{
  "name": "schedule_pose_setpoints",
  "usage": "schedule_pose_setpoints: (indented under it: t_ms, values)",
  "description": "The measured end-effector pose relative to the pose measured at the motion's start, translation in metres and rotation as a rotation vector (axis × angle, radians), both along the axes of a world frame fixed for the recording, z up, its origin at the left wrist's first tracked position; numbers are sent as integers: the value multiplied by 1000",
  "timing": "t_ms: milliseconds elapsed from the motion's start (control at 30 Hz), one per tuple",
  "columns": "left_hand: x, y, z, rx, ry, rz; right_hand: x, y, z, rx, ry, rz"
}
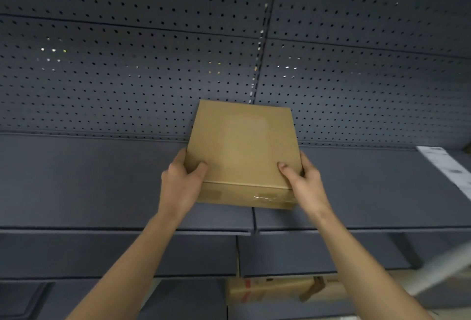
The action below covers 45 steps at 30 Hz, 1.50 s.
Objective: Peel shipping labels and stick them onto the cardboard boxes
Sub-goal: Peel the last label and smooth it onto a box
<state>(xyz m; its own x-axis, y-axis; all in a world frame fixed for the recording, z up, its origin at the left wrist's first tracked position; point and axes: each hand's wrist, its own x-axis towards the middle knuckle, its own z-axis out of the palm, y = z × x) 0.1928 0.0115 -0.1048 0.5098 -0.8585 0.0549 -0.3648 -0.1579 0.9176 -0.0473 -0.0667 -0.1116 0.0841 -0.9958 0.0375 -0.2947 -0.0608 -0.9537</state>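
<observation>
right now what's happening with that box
A person grips a cardboard box at its near corners, left hand and right hand, thumbs on its top. It is at a dark grey shelf before a pegboard wall; whether it rests there is unclear. No label shows on its top. A white printed strip lies on the shelf to the right.

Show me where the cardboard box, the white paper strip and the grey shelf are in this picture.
cardboard box [242, 146]: head view, middle of its plain top face.
white paper strip [448, 166]: head view, middle of the strip, far right.
grey shelf [89, 179]: head view, bare surface left of the box.
</observation>
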Motion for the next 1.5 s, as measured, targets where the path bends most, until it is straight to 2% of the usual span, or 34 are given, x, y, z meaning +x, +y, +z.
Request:
schedule_pose_setpoints:
  t_ms: [467,667,900,1200,1500]
  values:
    - [-231,-48,7,-26,-35,-125,-244,-20,1,-18,-24,-101]
    - [-303,-66,-3,-7,-54,-117,-317,-40,-7,6,-53,-95]
    - [-331,-90,-9,-10,-53,-93,-347,-74,-14,37,-60,-71]
    - [-323,-125,-20,5,-20,-49,-340,-118,-14,52,-37,-30]
    - [-326,-135,-27,13,-67,-1,-343,-138,-21,114,-91,-27]
